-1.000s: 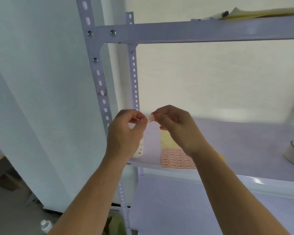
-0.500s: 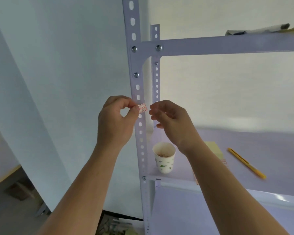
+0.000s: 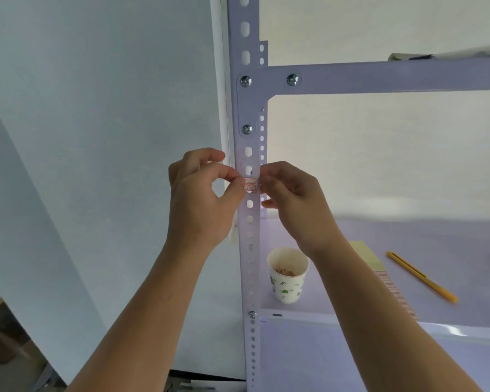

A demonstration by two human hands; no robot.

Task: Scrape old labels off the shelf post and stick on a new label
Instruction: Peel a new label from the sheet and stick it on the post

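Observation:
A small white label with red outlines [image 3: 250,185] lies against the front of the perforated grey shelf post [image 3: 248,236], between two of its slots. My left hand [image 3: 201,199] pinches the label's left end with thumb and forefinger. My right hand [image 3: 292,202] holds its right end at the post's right edge, fingers curled. A sheet of red-printed labels on yellow backing [image 3: 379,274] lies on the shelf board [image 3: 450,241], partly hidden by my right forearm.
A paper cup [image 3: 287,274] with scraps inside stands on the shelf board near the post. A yellow utility knife [image 3: 420,276] lies to the right. An upper shelf beam [image 3: 379,77] crosses above. A pale wall panel fills the left side.
The view has swung left so the post is now centred. Both hands moved from in front of the shelf to the post and brought the label onto its face.

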